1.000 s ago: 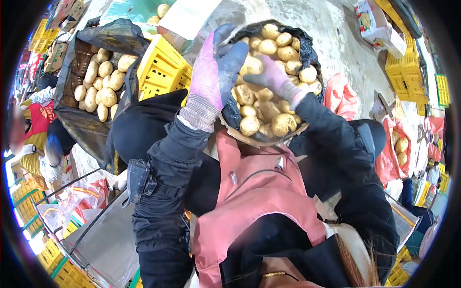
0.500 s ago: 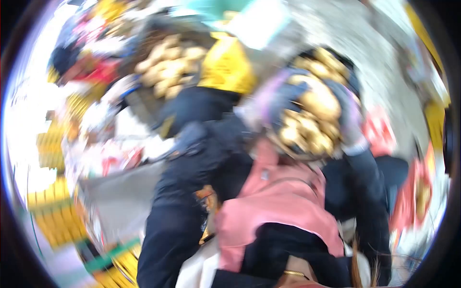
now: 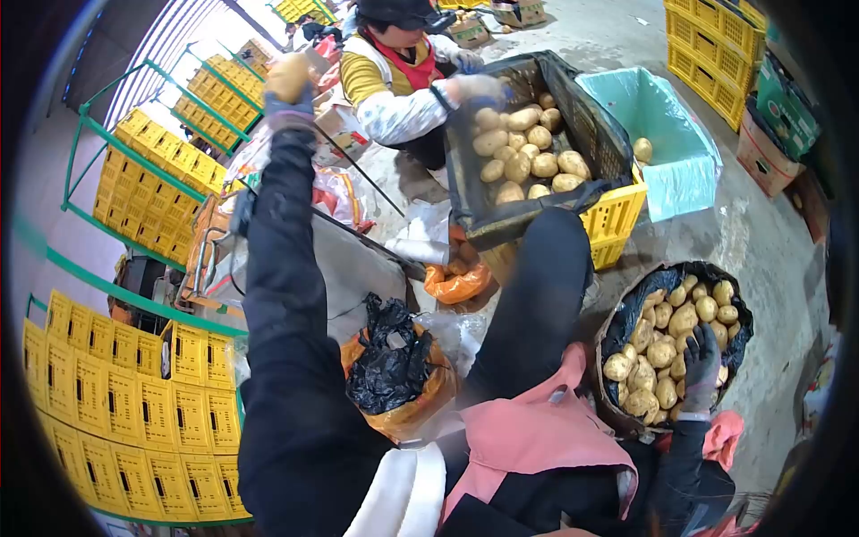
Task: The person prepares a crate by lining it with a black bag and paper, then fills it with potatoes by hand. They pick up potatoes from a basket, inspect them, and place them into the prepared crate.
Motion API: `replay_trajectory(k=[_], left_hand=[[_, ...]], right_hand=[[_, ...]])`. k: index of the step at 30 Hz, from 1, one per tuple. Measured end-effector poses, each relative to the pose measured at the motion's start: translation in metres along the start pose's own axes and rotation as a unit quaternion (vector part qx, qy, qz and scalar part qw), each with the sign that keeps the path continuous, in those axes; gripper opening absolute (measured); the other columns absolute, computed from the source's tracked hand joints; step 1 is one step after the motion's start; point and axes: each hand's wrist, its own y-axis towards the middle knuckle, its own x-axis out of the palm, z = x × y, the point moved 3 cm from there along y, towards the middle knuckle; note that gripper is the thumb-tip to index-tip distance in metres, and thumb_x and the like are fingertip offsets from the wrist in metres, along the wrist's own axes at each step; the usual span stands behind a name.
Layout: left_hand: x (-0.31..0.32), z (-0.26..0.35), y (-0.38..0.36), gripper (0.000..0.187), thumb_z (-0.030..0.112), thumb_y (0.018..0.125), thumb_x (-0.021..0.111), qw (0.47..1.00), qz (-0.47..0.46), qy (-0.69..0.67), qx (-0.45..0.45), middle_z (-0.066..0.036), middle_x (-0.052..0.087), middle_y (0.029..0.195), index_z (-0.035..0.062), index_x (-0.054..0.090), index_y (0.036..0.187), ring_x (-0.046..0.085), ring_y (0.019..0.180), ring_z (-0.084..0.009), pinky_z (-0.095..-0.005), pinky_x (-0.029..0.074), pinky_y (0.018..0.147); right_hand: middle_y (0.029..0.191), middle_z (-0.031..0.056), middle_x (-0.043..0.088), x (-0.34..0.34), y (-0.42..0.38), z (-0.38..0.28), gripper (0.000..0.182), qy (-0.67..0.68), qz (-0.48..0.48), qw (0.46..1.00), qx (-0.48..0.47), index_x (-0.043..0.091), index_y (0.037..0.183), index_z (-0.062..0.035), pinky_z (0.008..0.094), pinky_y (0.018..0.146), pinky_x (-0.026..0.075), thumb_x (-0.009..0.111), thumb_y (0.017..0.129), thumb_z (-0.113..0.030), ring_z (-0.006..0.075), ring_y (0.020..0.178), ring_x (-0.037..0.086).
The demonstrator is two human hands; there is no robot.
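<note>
My left arm is stretched out to the upper left. Its gloved hand (image 3: pixel 291 109) is closed around a large potato (image 3: pixel 288 75), with the fingers partly hidden. My right hand (image 3: pixel 702 367), in a dark grey glove, lies with fingers extended on the potatoes (image 3: pixel 660 353) in a round basket (image 3: pixel 605 322) lined with black plastic. That basket stands beside my right leg.
Across from me a person (image 3: pixel 403 89) reaches into a black-lined yellow crate (image 3: pixel 617 210) of potatoes. Beside it stands a box with a light-green liner (image 3: pixel 684 179). Yellow crates (image 3: pixel 134 385) are stacked at left. Between them sits an orange bag with black plastic (image 3: pixel 389 358).
Both hands were around a large potato over the basket. My left hand has swung far out to the upper left with a potato; my right hand stays at the basket. The view has shifted.
</note>
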Motion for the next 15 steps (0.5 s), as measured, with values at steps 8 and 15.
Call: replay_trajectory(k=[8,15], left_hand=[[0.303,-0.164,-0.053,0.028,0.019,0.093,0.058,0.9,0.065,-0.347,-0.254,-0.019,0.06,0.124,0.0013,0.061,0.114,0.055,0.119,-0.0343,-0.0485,0.046,0.1],[0.485,-0.34,-0.135,0.038,0.02,0.095,0.057,0.857,0.106,-0.29,-0.412,-0.015,0.048,0.139,0.001,0.052,0.128,0.051,0.123,-0.0328,-0.0448,0.046,0.101]], right_hand=[[0.102,0.0008,0.062,0.035,-0.011,0.009,0.034,0.006,-0.125,0.992,-0.028,0.058,0.127,-0.0085,0.0256,0.073,0.047,0.045,0.101,-0.027,0.0102,0.081,0.059],[0.098,0.0144,0.071,0.056,-0.017,-0.012,0.032,-0.397,0.106,0.908,-0.079,0.066,0.113,-0.0022,0.0327,0.084,0.05,0.062,0.09,-0.025,0.0226,0.09,0.067]])
